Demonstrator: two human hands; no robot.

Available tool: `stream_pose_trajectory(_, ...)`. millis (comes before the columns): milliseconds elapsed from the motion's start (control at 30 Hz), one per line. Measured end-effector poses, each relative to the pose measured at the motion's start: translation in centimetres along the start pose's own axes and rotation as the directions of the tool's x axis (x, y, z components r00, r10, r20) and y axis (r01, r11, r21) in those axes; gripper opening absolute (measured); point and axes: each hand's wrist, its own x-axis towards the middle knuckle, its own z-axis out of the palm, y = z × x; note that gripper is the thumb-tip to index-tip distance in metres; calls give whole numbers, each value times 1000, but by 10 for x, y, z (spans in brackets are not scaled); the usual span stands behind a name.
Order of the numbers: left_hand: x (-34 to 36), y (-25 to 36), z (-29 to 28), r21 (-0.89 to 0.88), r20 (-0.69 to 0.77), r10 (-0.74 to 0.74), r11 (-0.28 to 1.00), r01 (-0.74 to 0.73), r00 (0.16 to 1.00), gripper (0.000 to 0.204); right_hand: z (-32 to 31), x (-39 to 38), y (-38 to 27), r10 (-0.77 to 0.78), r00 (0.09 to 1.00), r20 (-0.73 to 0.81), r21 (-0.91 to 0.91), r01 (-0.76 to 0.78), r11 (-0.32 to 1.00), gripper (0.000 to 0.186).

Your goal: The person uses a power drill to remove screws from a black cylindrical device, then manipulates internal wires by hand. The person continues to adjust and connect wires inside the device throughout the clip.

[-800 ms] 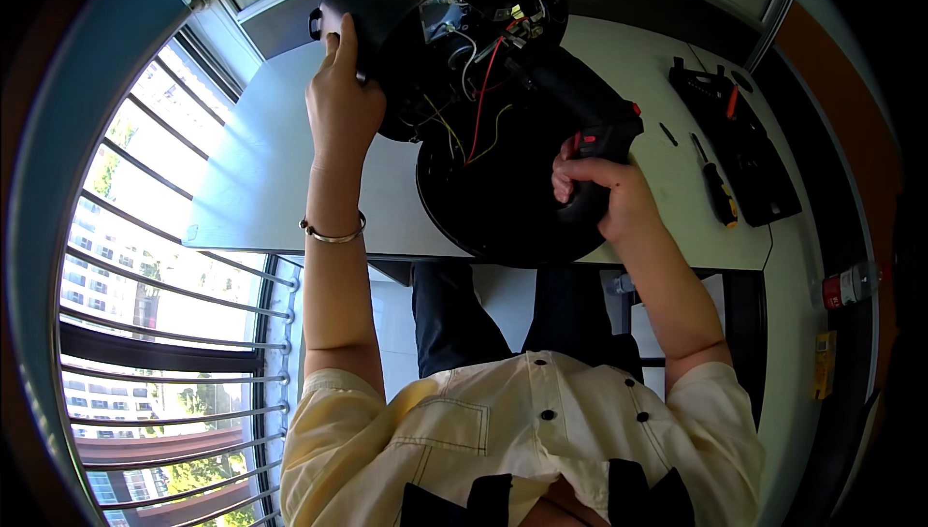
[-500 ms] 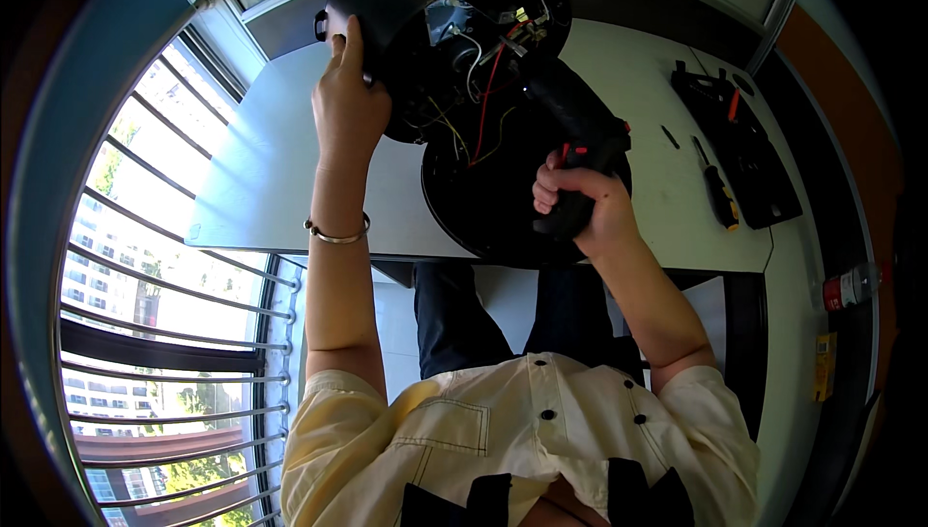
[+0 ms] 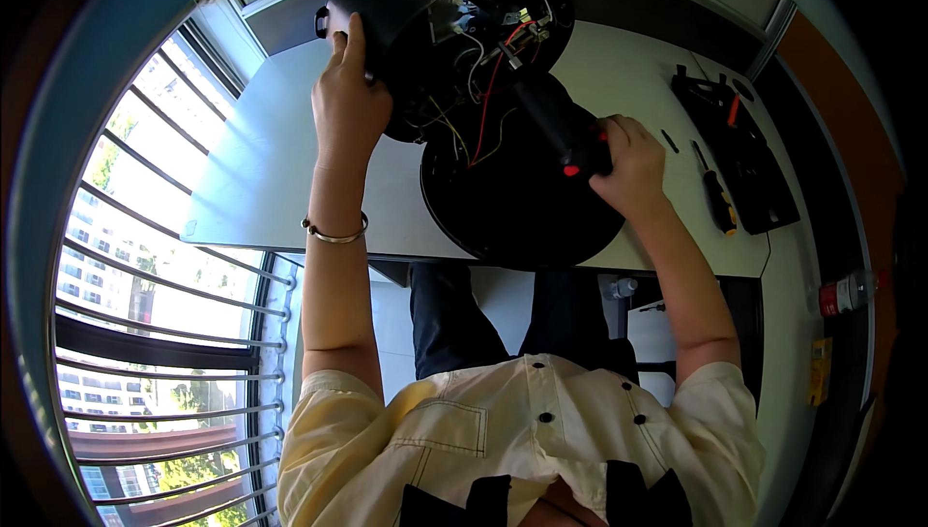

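Item: dark rounded housing (image 3: 391,10), lying tilted at the far side of the pale table (image 3: 261,189), its wired interior facing the person. A red wire (image 3: 490,97), a white wire (image 3: 474,43) and thin yellow wires (image 3: 445,119) are showing there; a round black part (image 3: 522,218) is lying nearer the person, just below.

Item: power driver (image 3: 553,121), black with red accents, its metal tip (image 3: 510,58) pointing into that interior. Whether the tip is touching anything is not possible to tell.

Handling, by judgement: working well here is calling for a squared-up tip, seated fully before the trigger is pressed, with light, straight pressure. The red wire is running close beside the tip (a snag seems the likeliest mishap), so a clear line past it is worth finding first. Firm bracing is also mattering, since the curved shell could be rolling under push.

Left hand (image 3: 350,106): fingers loosely extended, index reaching along the shell; it is bracing the housing's left side, not wrapping round it.

Right hand (image 3: 633,167): fingers curling closely about the driver's rear and handle, the handle itself mostly hidden.

Sundries, lying right: screwdriver (image 3: 715,196), slim dark bit (image 3: 670,141), black tool case (image 3: 759,174).
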Motion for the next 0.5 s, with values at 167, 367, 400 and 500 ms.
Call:
stream_pose_trajectory(167, 1, 5, -3, -6, 24, -10, 1000, 10, 1000, 71, 2, -12, -25, 429, 791, 436, 747, -584, 319, 13)
stream_pose_trajectory(367, 1, 3, -2, 8, 18, -6, 1000, 6, 1000, 71, -3, -2, -42, 29, 559, 828, 268, -351, -897, 14)
stream_pose_trajectory(400, 1, 3, -2, 3, 15, -3, 1000, 3, 1000, 71, -3, -3, -45, 25, 558, 830, 257, -341, -904, 14)
stream_pose_trajectory(500, 0, 3, -1, -4, 2, 12, 1000, -12, 1000, 71, -3, -1, -50, 203, 576, 792, 538, -498, -680, 14)
